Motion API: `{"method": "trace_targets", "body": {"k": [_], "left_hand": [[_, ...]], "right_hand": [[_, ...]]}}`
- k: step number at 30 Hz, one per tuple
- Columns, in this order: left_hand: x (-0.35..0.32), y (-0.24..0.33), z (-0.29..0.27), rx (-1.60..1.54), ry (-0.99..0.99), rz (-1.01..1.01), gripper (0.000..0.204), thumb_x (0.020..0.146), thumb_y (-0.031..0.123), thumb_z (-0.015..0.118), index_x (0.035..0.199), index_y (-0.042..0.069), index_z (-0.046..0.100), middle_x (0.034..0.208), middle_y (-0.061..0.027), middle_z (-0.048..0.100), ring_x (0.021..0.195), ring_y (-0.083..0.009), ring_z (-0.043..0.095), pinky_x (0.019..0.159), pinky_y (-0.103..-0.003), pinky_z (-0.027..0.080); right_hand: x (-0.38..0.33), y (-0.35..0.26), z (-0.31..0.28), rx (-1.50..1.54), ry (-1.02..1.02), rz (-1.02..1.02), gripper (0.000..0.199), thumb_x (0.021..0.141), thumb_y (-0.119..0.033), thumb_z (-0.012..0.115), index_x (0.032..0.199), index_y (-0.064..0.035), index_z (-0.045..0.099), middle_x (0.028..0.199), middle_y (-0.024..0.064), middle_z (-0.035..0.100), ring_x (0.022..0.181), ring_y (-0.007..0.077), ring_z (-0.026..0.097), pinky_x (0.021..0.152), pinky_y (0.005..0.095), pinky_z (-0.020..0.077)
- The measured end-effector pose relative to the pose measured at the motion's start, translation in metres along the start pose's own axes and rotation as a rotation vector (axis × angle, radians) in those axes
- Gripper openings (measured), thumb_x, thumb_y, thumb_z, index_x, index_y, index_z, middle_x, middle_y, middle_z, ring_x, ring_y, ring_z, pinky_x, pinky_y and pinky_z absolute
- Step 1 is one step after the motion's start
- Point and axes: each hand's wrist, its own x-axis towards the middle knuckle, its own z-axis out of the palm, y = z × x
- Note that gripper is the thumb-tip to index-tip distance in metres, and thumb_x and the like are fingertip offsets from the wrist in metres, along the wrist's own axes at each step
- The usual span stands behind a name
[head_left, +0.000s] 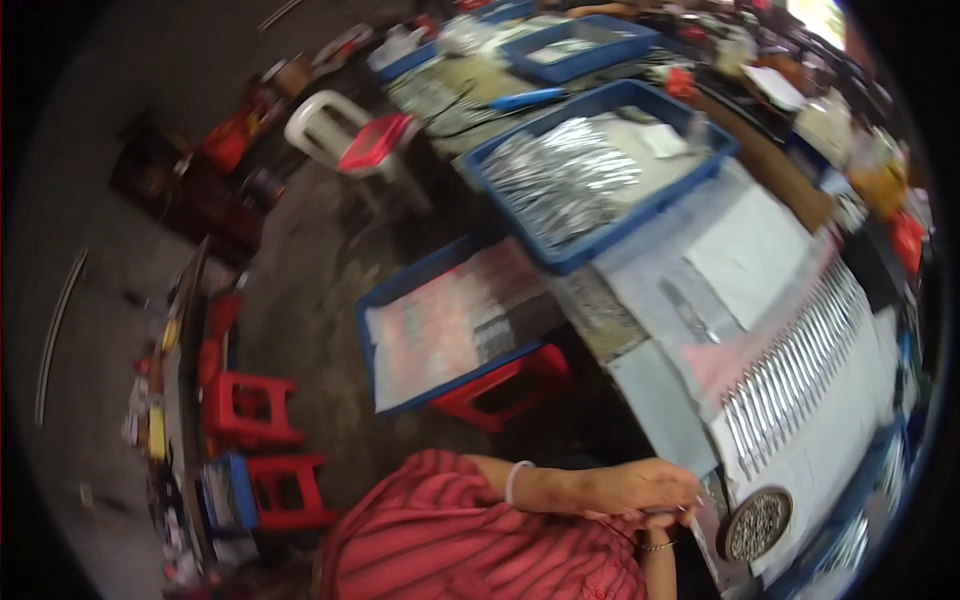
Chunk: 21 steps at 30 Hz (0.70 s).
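Observation:
My left hand (650, 487), with a white bangle at the wrist, is closed and held close against my right hand (668, 516). The right hand's fingers are pinched together below it. Something small and thin seems to be between them, but blur and the fingers hide what it is. Just right of the hands, a round dark dish (757, 524) full of tiny metal pieces stands on the white-covered table (800, 470). Beyond the dish lies a long row of slim shiny metal tools (795, 365), side by side.
A blue tray (560, 262) of loose silvery metal pieces sits further along the table. A lower blue tray (366, 345) lined with paper rests by a red stool (505, 385). More red stools (255, 410) and a white chair (325, 122) stand at the left.

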Motion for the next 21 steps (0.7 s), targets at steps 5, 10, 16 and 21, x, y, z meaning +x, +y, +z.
{"method": "trace_targets", "body": {"k": [5,10,16,21], "left_hand": [[0.016,-0.019,0.016,-0.125,-0.089,0.071,0.036,0.091,0.034,0.049,0.078,0.001,0.056,0.054,-0.0004,0.047,0.038,-0.0043,0.034,0.034,-0.018,0.024],[0.01,-0.023,0.02,-0.116,-0.119,0.133,0.04,0.089,0.037,0.051,0.07,0.001,0.056,0.049,-0.0018,0.044,0.035,-0.006,0.034,0.032,-0.02,0.025],[0.003,-0.03,0.017,-0.179,-0.122,0.074,0.036,0.091,0.035,0.049,0.081,0.001,0.055,0.057,0.0004,0.048,0.041,-0.0034,0.036,0.035,-0.018,0.022],[-0.006,-0.018,0.018,-0.106,-0.136,-0.027,0.038,0.091,0.039,0.047,0.085,0.002,0.054,0.055,0.0026,0.044,0.043,-0.0023,0.034,0.038,-0.017,0.024]], "right_hand": [[0.027,-0.002,0.021,-0.216,-0.381,0.086,0.018,0.079,-0.008,0.059,0.097,-0.0063,0.058,0.092,0.0022,0.058,0.086,0.0123,0.055,0.076,0.023,0.0454],[0.044,-0.016,0.038,-0.354,-0.597,0.117,0.018,0.079,-0.008,0.059,0.097,-0.0066,0.058,0.092,0.0019,0.058,0.086,0.0122,0.055,0.076,0.0228,0.0454],[0.069,-0.04,0.064,-0.372,-0.646,0.042,0.017,0.08,-0.009,0.058,0.097,-0.007,0.059,0.093,0.0016,0.058,0.086,0.012,0.055,0.076,0.0225,0.0454],[0.077,-0.063,0.049,-0.314,-0.497,-0.046,0.017,0.08,-0.01,0.058,0.097,-0.0073,0.059,0.093,0.0014,0.058,0.086,0.0118,0.055,0.076,0.0223,0.0454]]}}
